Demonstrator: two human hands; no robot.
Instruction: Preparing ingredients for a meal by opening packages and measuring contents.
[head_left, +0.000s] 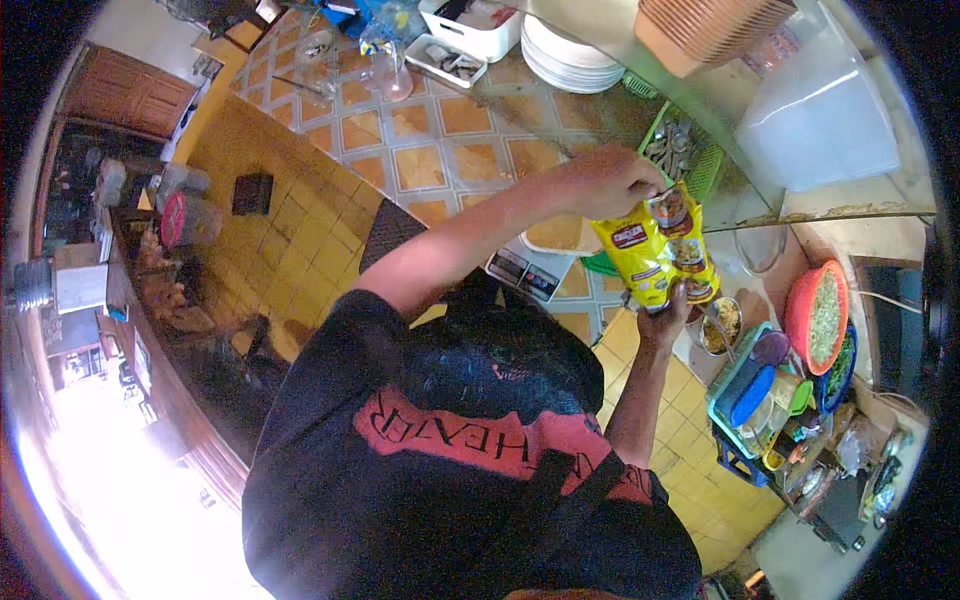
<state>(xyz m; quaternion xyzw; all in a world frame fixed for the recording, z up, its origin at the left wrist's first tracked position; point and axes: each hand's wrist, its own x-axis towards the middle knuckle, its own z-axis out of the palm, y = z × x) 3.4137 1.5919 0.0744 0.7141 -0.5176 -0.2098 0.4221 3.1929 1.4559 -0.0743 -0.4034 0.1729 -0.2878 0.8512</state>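
A yellow plastic seasoning packet (651, 251) with food pictures and writing is held tilted between my two hands. My left hand (619, 182) reaches across from the left and grips its upper edge. Lower down, my right hand (666, 313) holds the packet's bottom end from below. Whether the packet is cut open cannot be told. Just left of it, a tub of tan powder (566, 231) sits on a kitchen scale (525, 270), partly hidden by my arm and the packet. A metal bowl (721, 330) of yellowish crumbly food, with a spoon in it, stands beyond my right hand.
An orange basin (816, 319) of chopped pale vegetable stands over a blue basin (838, 371) of greens. Nearby, a teal tray (716, 401) carries containers. A green cutlery basket (697, 169), stacked white plates (574, 64) and a pitcher (394, 81) occupy the tiled counter (420, 165).
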